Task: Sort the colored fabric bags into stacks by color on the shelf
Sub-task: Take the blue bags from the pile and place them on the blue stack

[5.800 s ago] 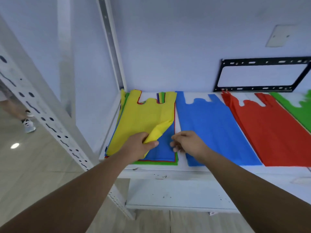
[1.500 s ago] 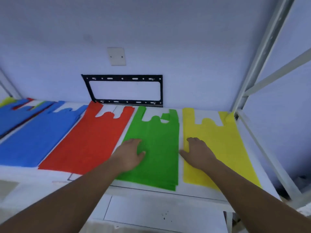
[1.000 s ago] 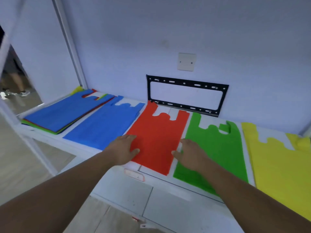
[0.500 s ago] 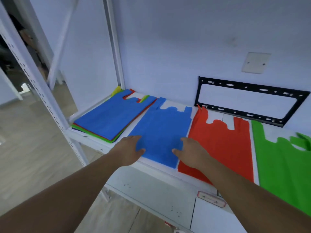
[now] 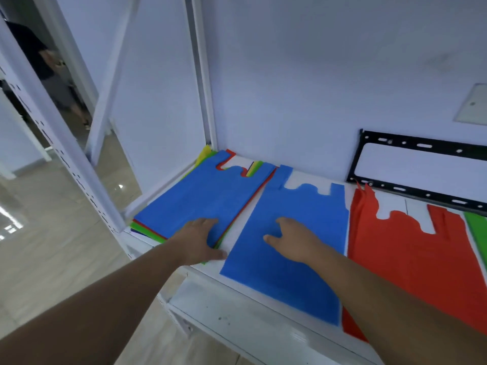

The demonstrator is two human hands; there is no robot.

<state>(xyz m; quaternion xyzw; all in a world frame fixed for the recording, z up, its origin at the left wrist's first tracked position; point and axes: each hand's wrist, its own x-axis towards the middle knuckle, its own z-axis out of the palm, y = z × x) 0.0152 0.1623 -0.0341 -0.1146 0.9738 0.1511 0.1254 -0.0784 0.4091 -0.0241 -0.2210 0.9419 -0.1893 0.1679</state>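
1. My left hand (image 5: 196, 239) lies flat on the near corner of the mixed pile (image 5: 200, 198), with straight fingers that grip nothing.
2. This pile sits at the left end of the shelf (image 5: 237, 312). Its top is blue, and red, green and yellow edges show under it.
3. My right hand (image 5: 292, 239) rests open on the blue stack (image 5: 303, 272) just beside the pile, with the fingers spread.
4. The two hands are apart.
5. To the right lies a red bag (image 5: 411, 259), then the edge of a green bag (image 5: 478, 227).
6. A black bracket (image 5: 421, 146) hangs on the wall behind.
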